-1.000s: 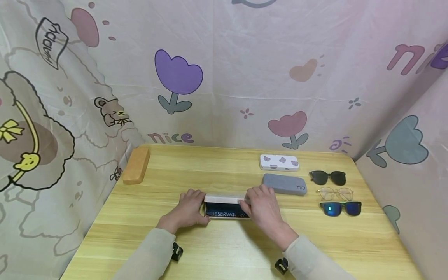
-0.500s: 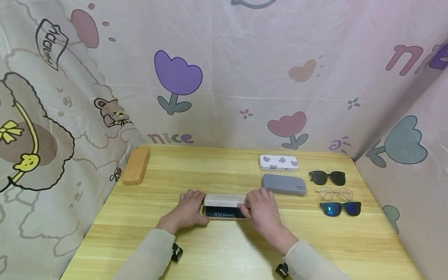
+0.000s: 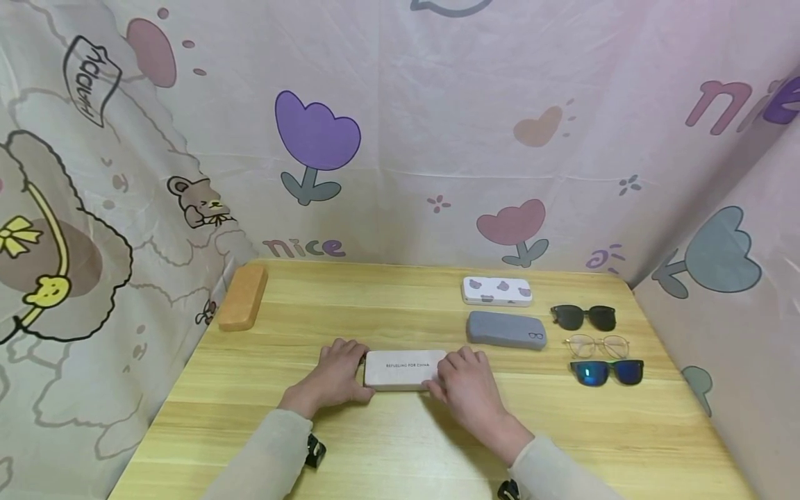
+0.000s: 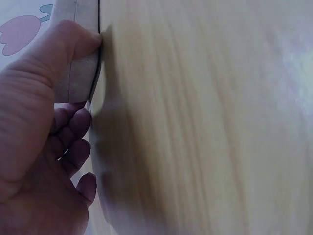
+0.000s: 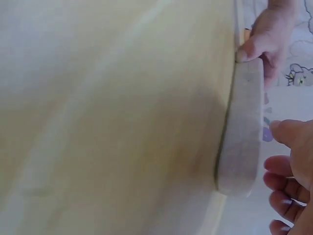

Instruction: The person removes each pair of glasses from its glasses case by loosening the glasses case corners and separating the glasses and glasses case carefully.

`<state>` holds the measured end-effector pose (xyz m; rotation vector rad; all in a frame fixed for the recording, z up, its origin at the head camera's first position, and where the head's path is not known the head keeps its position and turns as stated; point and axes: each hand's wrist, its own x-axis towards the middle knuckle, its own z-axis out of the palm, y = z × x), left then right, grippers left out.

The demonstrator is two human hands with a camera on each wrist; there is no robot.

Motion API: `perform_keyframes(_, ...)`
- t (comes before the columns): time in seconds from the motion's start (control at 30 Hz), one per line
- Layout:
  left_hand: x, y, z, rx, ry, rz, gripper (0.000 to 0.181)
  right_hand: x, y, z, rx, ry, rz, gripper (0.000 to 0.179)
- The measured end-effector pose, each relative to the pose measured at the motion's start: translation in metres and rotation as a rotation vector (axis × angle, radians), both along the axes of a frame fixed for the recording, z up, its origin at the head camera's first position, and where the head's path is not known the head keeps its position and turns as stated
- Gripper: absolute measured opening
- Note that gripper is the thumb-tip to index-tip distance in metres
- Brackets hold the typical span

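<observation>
A pale glasses case (image 3: 400, 371) with "REFUELING FOR CHINA" on its lid lies on the table in the head view, its lid down. At its left end my left hand (image 3: 337, 375) grips it, the thumb along the near side, as the left wrist view shows on the case (image 4: 80, 81). Over the right end is my right hand (image 3: 469, 385). In the right wrist view the right hand's fingers (image 5: 281, 181) are loosely bent beside the lid of the case (image 5: 242, 132), not wrapped round it; whether the thumb touches the lid I cannot tell.
Behind and to the right lie a grey glasses case (image 3: 506, 330) and a white patterned case (image 3: 496, 291). Dark sunglasses (image 3: 584, 317), thin-framed glasses (image 3: 596, 346) and blue-lensed sunglasses (image 3: 606, 373) line the right side. An orange-brown case (image 3: 242, 297) sits at the back left of the wooden table (image 3: 350, 444).
The lid of the pale case has swung down toward me, covering the dark lettered inside. My right hand has come down and nearer with it; the left hand has stayed in place.
</observation>
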<state>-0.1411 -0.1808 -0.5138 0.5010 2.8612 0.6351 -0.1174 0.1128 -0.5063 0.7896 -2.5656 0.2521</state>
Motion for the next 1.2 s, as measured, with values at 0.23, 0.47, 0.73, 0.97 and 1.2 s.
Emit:
perform_keyframes(0.23, 0.001, -0.001, 0.001, 0.033, -0.029, 0.015, 0.076, 0.002, 0.007, -0.008, -0.013, -0.039, 0.009, 0.029)
perform_keyframes(0.47, 0.003, 0.001, 0.007, 0.049, -0.036, 0.032, 0.085, 0.009, 0.009, -0.01, -0.021, -0.059, 0.037, 0.033)
perform_keyframes(0.73, 0.033, 0.023, 0.006, -0.024, 0.195, 0.092, 0.079, 0.023, 0.012, -0.012, 0.055, -0.094, 0.032, 0.053)
perform_keyframes(0.97, 0.069, 0.044, 0.01, -0.117, 0.343, 0.045, 0.073, 0.035, 0.013, -0.018, 0.08, -0.073, 0.075, 0.072)
perform_keyframes(1.2, 0.086, 0.05, 0.015, -0.171, 0.324, -0.062, 0.073, 0.041, 0.012, -0.024, 0.145, -0.035, 0.072, 0.075)
